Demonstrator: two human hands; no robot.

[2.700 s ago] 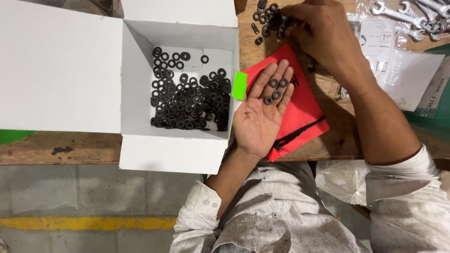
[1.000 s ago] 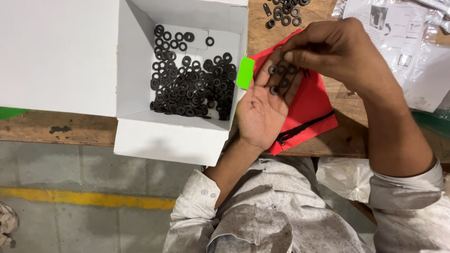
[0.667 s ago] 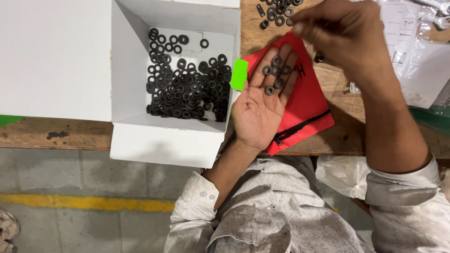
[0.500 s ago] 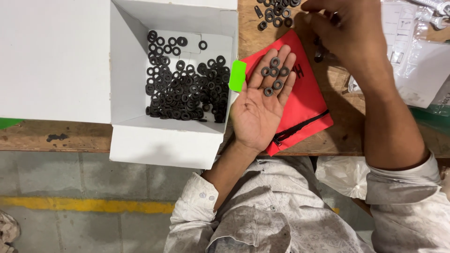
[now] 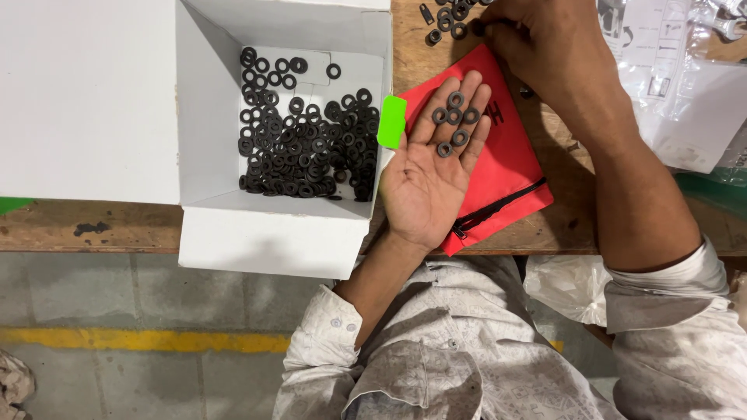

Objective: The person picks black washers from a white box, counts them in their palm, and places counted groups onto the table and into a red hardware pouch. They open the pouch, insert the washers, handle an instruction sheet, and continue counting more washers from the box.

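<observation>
Even bright light, sharp, soft shadows

Black rings [image 5: 454,119] lie on the open left hand [image 5: 430,167]. Under it is a red pouch [image 5: 510,159] with a black zip. Beside it stands a white box [image 5: 233,117] with a green tab [image 5: 391,121].

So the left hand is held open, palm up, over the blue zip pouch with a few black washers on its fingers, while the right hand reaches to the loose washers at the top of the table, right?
Not quite: the zip pouch is red, not blue, as the head view shows. The rest stands: the left hand lies open, palm up, over it with black washers on its fingers, and the right hand reaches to the loose washers at the table's top.
</observation>
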